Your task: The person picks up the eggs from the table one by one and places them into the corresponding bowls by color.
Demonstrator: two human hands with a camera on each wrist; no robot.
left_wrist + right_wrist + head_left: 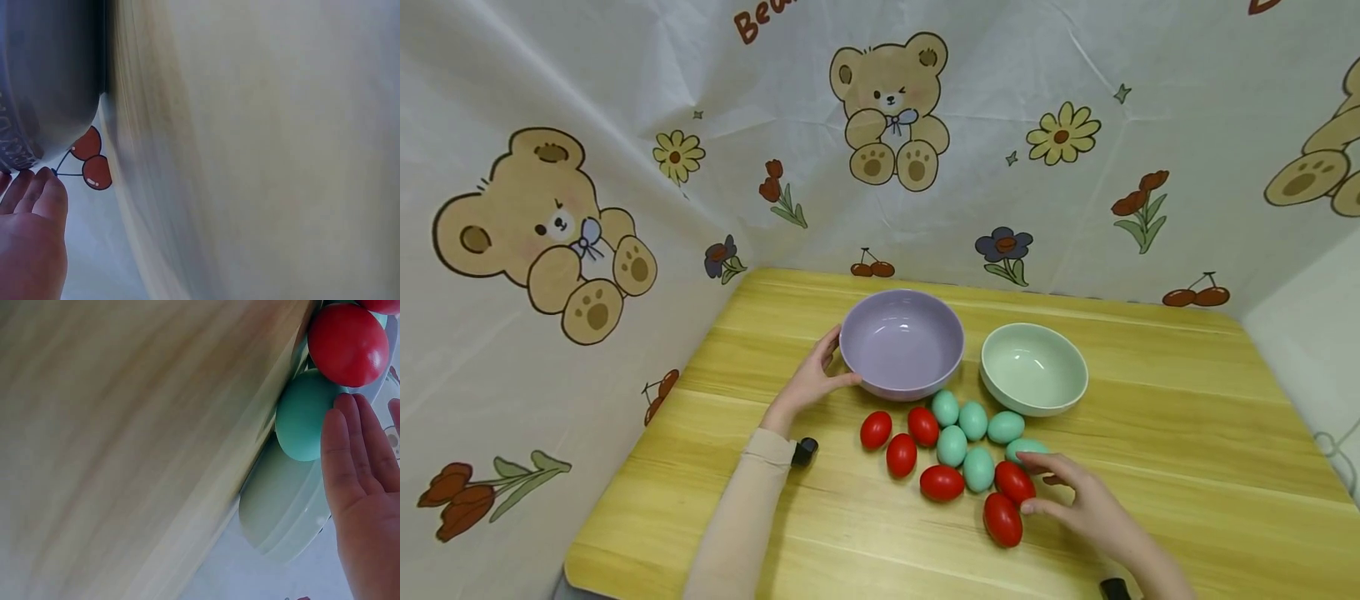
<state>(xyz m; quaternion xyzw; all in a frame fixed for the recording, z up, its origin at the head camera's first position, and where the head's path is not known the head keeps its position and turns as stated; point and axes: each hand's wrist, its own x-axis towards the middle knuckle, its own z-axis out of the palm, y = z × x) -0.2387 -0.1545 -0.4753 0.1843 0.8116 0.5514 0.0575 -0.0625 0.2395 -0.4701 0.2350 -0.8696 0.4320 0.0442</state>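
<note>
Against the left side of a purple bowl (902,346) rests my left hand (808,383), its thumb and fingers spread along the outer wall. In the left wrist view, straight fingertips of that hand (31,231) meet the bowl (50,75). My right hand (1086,500) hovers at the right end of a group of eggs, thumb and fingers apart. Its thumb is beside a red egg (1003,520), with another red egg (1015,482) near the gap. The fingertips reach a green egg (1027,451), also seen in the right wrist view (306,415).
A pale green bowl (1033,371) stands right of the purple one. Several more red eggs (902,456) and green eggs (952,446) lie in front of the bowls on the wooden table (842,542). A bear-print cloth (985,108) hangs behind.
</note>
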